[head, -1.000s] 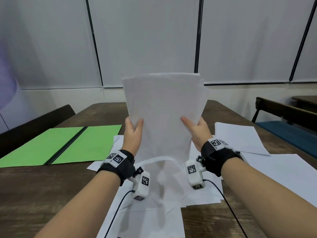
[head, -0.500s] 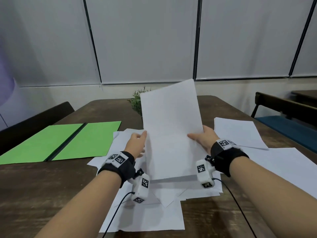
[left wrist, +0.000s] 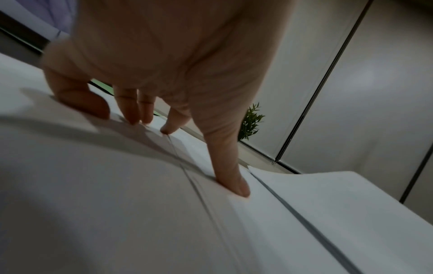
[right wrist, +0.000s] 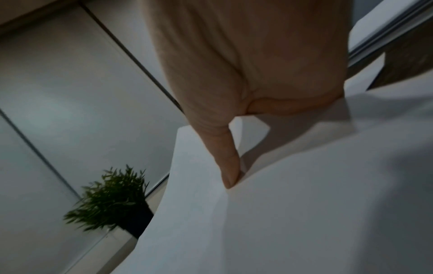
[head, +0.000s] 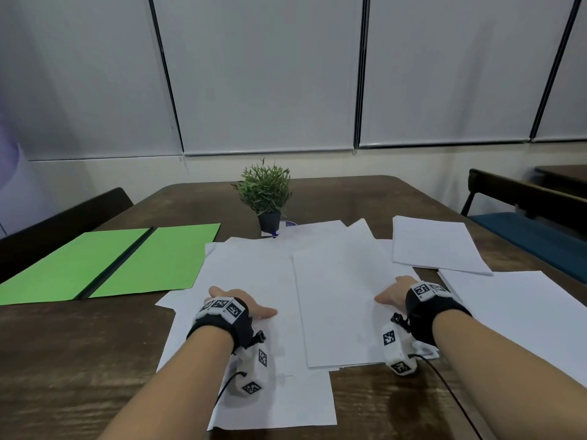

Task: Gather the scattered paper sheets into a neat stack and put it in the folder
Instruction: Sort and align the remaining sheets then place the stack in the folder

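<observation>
The stack of white paper sheets (head: 340,300) lies flat on the wooden table (head: 79,360), its edges nearly flush, on top of several loose white sheets (head: 254,274) that fan out beneath it at different angles. Half a second ago it stood upright between the hands; now it is down on the pile. Two more separate lots of white paper lie to the right: one sheet (head: 435,246) further back and another (head: 521,312) near the table's right edge. One green folder (head: 127,258) lies open and flat to the left, its edge just beside the loose sheets.

The left hand (head: 238,308) rests on the loose sheets left of the stack, fingers spread and fingertips (left wrist: 239,187) pressing the paper, gripping nothing. The right hand (head: 394,293) sits at the stack's right edge, thumb (right wrist: 228,166) on top; its other fingers are hidden, so whether it grips the stack cannot be told.

One small potted plant (head: 265,192) stands behind the papers.
</observation>
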The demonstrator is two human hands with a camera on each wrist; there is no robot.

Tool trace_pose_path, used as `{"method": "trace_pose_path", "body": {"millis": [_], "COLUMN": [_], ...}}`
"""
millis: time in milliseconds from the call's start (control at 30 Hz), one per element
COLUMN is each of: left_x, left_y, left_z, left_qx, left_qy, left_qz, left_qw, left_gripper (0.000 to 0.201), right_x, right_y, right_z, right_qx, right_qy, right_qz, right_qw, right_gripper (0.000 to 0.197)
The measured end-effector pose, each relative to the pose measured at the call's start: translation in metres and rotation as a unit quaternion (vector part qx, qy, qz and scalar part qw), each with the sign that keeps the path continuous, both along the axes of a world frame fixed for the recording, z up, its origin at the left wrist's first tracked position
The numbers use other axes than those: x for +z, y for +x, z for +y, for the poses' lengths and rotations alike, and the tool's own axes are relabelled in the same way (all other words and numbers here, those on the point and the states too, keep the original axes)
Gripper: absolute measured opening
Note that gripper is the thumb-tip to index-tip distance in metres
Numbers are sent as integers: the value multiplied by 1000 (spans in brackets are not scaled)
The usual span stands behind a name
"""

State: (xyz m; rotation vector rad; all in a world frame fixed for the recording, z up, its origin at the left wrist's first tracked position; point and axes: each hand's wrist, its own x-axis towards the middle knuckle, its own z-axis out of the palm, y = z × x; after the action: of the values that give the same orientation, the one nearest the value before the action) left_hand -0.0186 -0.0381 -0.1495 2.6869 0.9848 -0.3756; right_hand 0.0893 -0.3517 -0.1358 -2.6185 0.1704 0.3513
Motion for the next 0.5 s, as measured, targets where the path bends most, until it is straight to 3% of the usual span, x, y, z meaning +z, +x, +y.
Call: {"method": "trace_pose_path", "body": {"millis": [133, 267, 367, 500], "left_x": [-18, -4, -4, -3], "left_y": [15, 2, 1, 4], "left_z": [7, -1, -1, -1], "left_qx": [-20, -16, -12, -77], "left_qy": [37, 56, 63, 66], "left_qz": [40, 35, 15, -4], "left_qw": [998, 998, 998, 995], "left_gripper": [96, 97, 88, 76], "right_x": [-4, -4, -6, -6], "right_y": [7, 8, 10, 11], "right_z": [1, 4, 4, 2], "right_qx": [-5, -2, 5, 27], "right_qy": [-37, -53, -65, -75], "right_qz": [10, 18, 27, 26], "right_qw": [999, 998, 998, 996], "right_gripper": [80, 75, 79, 79]}}
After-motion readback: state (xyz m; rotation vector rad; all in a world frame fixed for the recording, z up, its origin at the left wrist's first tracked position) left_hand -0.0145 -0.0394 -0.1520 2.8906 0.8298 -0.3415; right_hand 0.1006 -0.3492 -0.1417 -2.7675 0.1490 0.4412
